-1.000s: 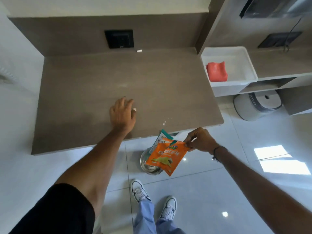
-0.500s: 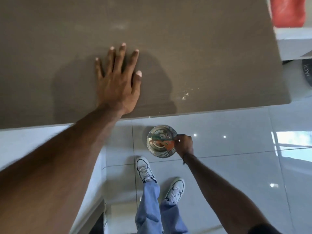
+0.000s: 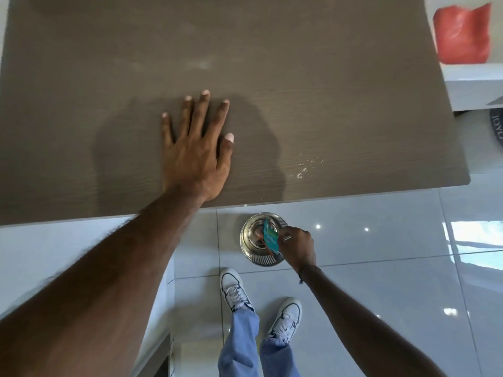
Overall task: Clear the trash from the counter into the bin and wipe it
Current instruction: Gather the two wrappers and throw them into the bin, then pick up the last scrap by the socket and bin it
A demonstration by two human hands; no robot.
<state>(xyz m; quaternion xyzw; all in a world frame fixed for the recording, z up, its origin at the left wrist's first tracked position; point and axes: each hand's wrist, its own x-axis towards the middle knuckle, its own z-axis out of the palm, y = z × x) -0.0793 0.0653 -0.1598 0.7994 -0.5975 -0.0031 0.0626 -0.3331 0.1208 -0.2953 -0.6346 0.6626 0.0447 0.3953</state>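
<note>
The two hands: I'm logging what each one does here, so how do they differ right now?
The left hand lies flat, fingers spread, on the counter; the right hand is curled down at the bin on the floor. The left holds nothing; the right pinches snack wrappers over the bin. Both are bare.

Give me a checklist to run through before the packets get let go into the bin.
1. Packets over the bin mouth: ok.
2. Right hand gripping the packets: ok.
3. Left hand flat on the counter, free of trash: ok.
4. Counter free of crumbs: not ok, white bits near the front edge.
5. Red cloth ready for wiping: ok, lying at the far right.
6. Room left inside the bin: cannot tell.
</note>
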